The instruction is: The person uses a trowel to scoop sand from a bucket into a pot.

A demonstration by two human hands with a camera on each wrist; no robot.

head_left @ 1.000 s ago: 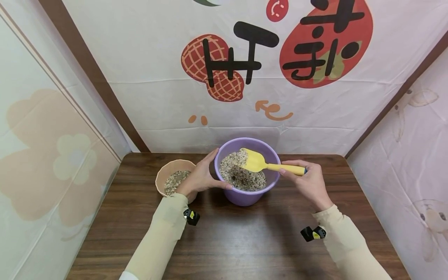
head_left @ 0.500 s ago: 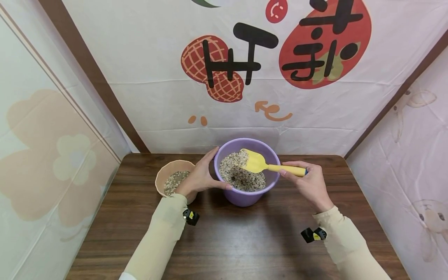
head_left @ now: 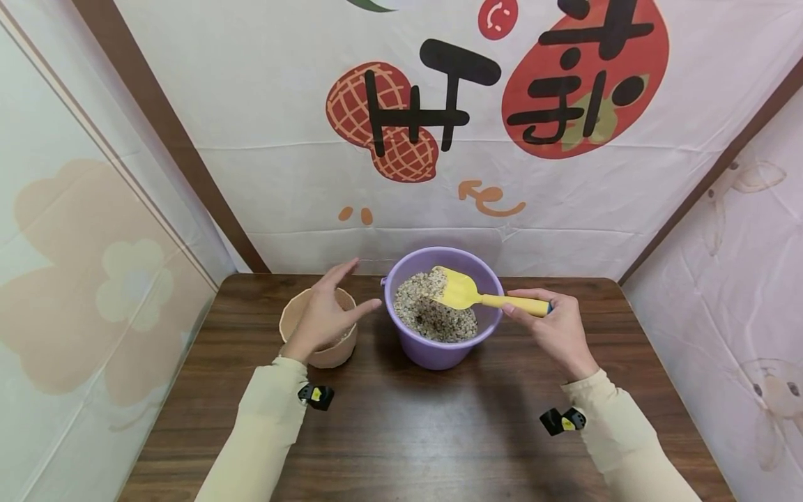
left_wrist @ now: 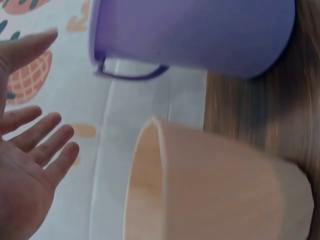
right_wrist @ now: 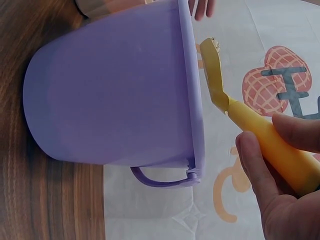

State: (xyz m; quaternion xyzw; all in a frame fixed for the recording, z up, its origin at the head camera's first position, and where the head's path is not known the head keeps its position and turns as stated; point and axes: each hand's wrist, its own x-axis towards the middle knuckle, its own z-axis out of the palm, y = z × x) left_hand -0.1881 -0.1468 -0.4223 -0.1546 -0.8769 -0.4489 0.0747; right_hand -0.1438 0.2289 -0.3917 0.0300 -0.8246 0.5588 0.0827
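Note:
My right hand (head_left: 552,326) grips the handle of a yellow toy shovel (head_left: 456,287). The shovel's blade is over the purple bucket (head_left: 433,355), carrying some pale grains at its tip. Inside the bucket lies a heap of speckled gravel-like grains (head_left: 442,321). My left hand (head_left: 326,314) hovers over the peach-coloured pot (head_left: 332,357), fingers spread and thumb apart, holding nothing. In the left wrist view, that hand's fingers (left_wrist: 42,135) are straight, beside the pot's rim. The pot's contents are mostly hidden by the hand.
Both containers stand near the back edge of a dark wooden table (head_left: 401,432). Behind it hangs a white printed cloth (head_left: 282,188). The bucket's handle (right_wrist: 165,182) hangs down at its side.
My left hand has let go of the bucket's rim and moved left, above the peach pot. The right hand and shovel have stayed nearly still.

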